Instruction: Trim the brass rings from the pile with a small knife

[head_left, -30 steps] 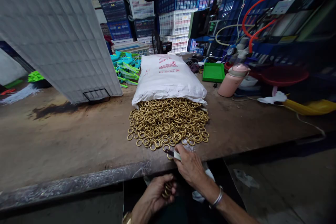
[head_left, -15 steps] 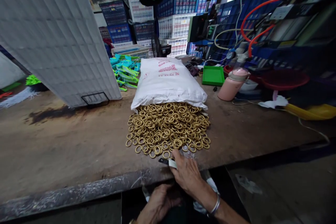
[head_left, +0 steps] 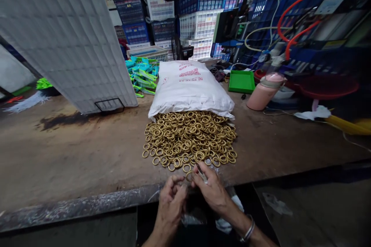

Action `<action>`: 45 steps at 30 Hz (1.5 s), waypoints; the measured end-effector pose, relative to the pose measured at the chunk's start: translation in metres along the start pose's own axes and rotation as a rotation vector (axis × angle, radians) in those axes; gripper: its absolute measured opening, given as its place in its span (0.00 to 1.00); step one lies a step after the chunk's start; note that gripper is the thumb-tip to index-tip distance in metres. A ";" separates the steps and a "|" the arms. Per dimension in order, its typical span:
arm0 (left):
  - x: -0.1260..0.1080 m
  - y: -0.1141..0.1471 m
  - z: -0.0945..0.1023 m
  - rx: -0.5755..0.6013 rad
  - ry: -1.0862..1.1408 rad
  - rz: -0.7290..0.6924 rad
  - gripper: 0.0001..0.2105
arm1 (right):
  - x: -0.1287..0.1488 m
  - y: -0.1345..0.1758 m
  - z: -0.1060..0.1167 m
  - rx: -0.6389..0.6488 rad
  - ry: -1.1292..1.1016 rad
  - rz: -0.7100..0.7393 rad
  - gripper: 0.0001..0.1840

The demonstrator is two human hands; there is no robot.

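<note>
My right hand (head_left: 213,191) is closed around a small cutter blade (head_left: 202,173) with a dark end and a pale wrapped part. A gold-coloured ring (head_left: 188,176) shows at its fingertips, between the two hands. My left hand (head_left: 172,200) is close by on the left, its fingers curled into a pinch at the table edge. Whatever they pinch is too small to make out. Just beyond both hands lies a heap of gold-coloured rings (head_left: 189,135), spilling from the mouth of a white sack (head_left: 191,88) with red print.
A tall quilted white panel (head_left: 69,46) stands at left, beside blue-green plastic pieces (head_left: 142,75). On the right are a green tray (head_left: 241,81), a pink bottle (head_left: 265,92) and a red dish (head_left: 327,85). Stacked crates (head_left: 199,27) fill the back.
My left hand has risen from below the table edge to meet the right. The right hand's blade has turned upward, and a ring now shows at its fingertips. The view has shifted slightly.
</note>
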State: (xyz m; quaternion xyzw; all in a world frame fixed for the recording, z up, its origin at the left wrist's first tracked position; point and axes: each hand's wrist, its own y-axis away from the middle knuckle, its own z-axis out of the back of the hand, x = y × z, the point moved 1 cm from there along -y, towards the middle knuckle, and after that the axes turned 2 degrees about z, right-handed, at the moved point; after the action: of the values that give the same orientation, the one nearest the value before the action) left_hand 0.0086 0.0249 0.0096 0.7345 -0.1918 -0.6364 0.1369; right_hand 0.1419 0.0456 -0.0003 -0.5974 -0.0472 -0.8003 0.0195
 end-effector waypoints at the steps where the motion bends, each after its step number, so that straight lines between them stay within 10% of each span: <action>1: -0.003 -0.002 -0.001 -0.021 -0.001 -0.023 0.22 | 0.000 0.001 -0.001 0.007 -0.014 -0.002 0.07; 13: 0.003 -0.014 0.009 0.063 -0.343 -0.497 0.09 | 0.005 0.001 -0.004 0.051 0.083 -0.008 0.15; 22: 0.009 -0.017 0.006 0.278 0.058 -0.031 0.13 | 0.006 0.000 -0.008 0.004 0.095 -0.038 0.13; 35: 0.011 -0.014 0.004 0.324 0.290 0.014 0.14 | -0.001 -0.001 -0.005 -0.003 0.064 -0.037 0.14; 45: 0.007 -0.016 0.008 0.223 0.272 -0.034 0.15 | -0.002 0.010 -0.006 0.134 0.453 0.075 0.12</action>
State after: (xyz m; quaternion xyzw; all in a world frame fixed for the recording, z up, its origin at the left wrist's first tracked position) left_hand 0.0029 0.0362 -0.0051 0.8277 -0.2284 -0.5080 0.0688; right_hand 0.1374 0.0349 -0.0033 -0.4015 -0.0725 -0.9076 0.0989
